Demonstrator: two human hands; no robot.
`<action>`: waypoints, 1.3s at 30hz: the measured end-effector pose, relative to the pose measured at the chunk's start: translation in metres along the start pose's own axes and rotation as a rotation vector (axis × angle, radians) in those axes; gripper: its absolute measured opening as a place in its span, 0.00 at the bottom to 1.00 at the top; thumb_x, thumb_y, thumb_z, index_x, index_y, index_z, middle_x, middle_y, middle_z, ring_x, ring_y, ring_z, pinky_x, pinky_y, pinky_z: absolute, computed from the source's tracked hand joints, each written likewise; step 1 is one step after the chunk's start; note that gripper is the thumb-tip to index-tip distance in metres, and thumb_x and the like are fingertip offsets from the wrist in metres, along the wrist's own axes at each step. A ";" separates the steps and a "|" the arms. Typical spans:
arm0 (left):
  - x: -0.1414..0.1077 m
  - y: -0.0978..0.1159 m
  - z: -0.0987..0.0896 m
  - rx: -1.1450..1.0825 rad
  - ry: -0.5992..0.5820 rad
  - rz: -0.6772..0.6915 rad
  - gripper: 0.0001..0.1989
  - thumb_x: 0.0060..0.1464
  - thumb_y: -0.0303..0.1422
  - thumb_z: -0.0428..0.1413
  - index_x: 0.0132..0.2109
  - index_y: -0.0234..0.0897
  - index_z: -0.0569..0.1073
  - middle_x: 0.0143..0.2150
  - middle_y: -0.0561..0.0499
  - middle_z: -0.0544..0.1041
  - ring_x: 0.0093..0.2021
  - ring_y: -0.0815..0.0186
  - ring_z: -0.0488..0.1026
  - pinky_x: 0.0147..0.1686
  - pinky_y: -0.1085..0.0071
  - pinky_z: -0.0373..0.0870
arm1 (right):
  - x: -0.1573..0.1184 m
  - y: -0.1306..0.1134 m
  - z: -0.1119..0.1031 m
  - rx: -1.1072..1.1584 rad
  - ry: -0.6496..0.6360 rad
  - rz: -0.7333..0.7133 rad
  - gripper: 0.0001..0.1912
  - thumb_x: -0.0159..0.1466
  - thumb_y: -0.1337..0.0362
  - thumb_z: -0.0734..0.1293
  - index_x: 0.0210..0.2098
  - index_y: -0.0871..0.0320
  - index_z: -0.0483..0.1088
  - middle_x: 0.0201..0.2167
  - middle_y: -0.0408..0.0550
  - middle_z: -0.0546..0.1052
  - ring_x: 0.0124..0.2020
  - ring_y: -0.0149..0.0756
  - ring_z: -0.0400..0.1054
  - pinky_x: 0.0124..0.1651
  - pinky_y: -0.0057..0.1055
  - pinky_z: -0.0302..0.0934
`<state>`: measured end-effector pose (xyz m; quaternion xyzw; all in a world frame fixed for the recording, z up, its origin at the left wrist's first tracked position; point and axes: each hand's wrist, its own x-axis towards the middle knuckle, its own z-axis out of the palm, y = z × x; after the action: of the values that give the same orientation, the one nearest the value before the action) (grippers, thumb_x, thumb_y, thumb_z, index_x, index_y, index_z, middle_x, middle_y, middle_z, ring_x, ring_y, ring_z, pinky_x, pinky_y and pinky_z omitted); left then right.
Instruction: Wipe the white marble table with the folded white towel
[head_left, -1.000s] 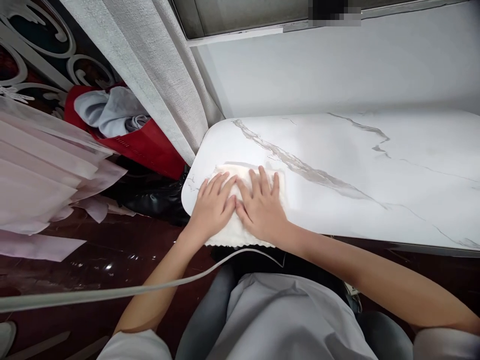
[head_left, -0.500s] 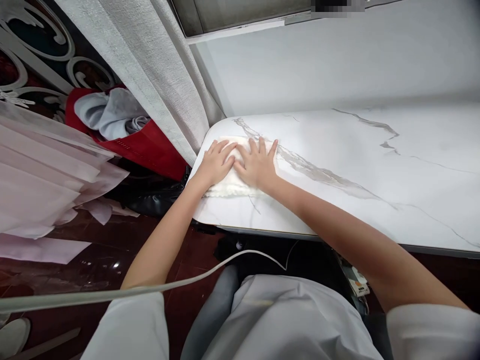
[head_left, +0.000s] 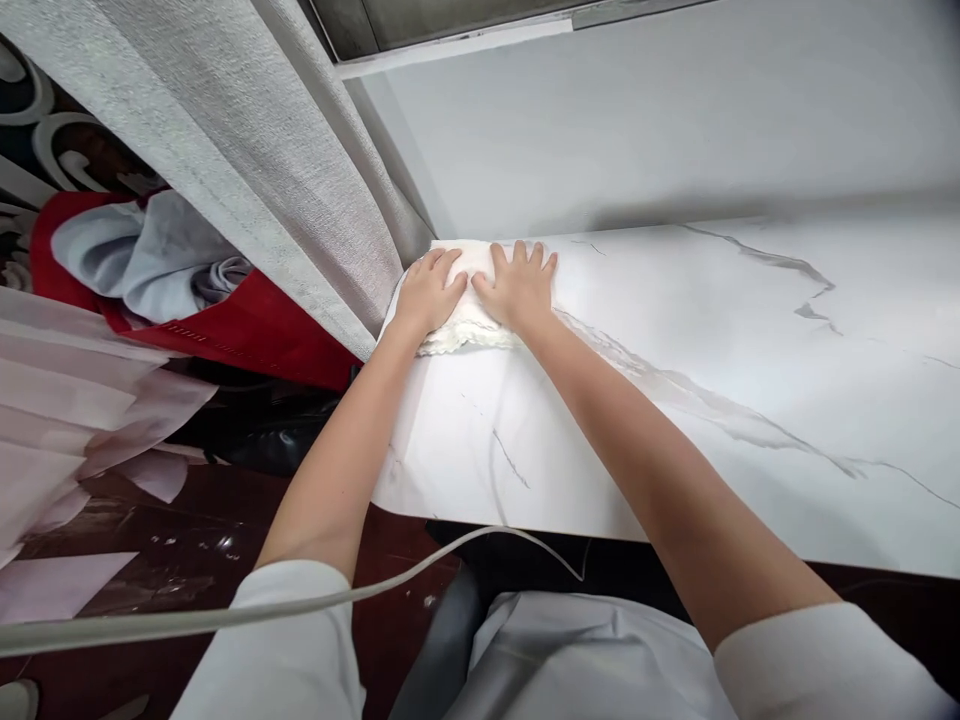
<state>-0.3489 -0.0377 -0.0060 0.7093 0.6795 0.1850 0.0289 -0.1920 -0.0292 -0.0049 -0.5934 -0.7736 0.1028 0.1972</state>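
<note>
A cream-white cloth [head_left: 474, 290] with a ruffled near edge lies on the white marble-patterned tabletop [head_left: 457, 440], close to its far left corner. My left hand [head_left: 429, 292] rests on the cloth's left part, palm down, fingers stretched forward. On the cloth's right part lies my right hand [head_left: 521, 282], also palm down with its fingers spread. The two thumbs point toward each other, a small gap apart. Neither hand is wrapped round the cloth; both press flat on top of it.
A light grey curtain [head_left: 300, 150] hangs against the table's left end. Beyond it stands a red bag [head_left: 255, 330] with pale cloth [head_left: 150, 250] inside. The wall [head_left: 600, 130] borders the table's far edge. A white cable [head_left: 360, 592] crosses in front of my body.
Both hands and the cloth have slid away from me, toward the wall at the table's far left corner. The cloth's near edge has bunched. My view has shifted too.
</note>
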 end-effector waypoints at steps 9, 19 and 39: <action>0.025 -0.012 -0.007 0.007 -0.067 -0.051 0.28 0.64 0.40 0.44 0.69 0.39 0.62 0.70 0.44 0.62 0.71 0.54 0.56 0.70 0.55 0.48 | 0.038 -0.005 0.012 0.006 -0.027 -0.046 0.33 0.70 0.53 0.53 0.68 0.67 0.58 0.68 0.69 0.57 0.71 0.66 0.43 0.66 0.68 0.31; 0.040 -0.030 -0.008 -0.041 -0.064 -0.099 0.29 0.63 0.43 0.44 0.69 0.44 0.62 0.70 0.46 0.62 0.70 0.51 0.57 0.70 0.51 0.49 | 0.059 -0.015 0.020 -0.007 -0.037 -0.090 0.32 0.71 0.53 0.52 0.66 0.67 0.59 0.65 0.68 0.61 0.67 0.63 0.49 0.66 0.67 0.31; -0.036 -0.028 -0.029 -0.012 -0.128 -0.006 0.28 0.63 0.39 0.42 0.69 0.43 0.60 0.72 0.46 0.60 0.73 0.58 0.52 0.71 0.54 0.44 | -0.039 -0.042 0.009 -0.009 0.004 -0.091 0.32 0.71 0.53 0.54 0.68 0.66 0.58 0.69 0.69 0.57 0.70 0.64 0.46 0.66 0.66 0.34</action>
<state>-0.3851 -0.0767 0.0047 0.7173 0.6774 0.1434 0.0772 -0.2244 -0.0774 -0.0038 -0.5586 -0.7998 0.0889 0.2007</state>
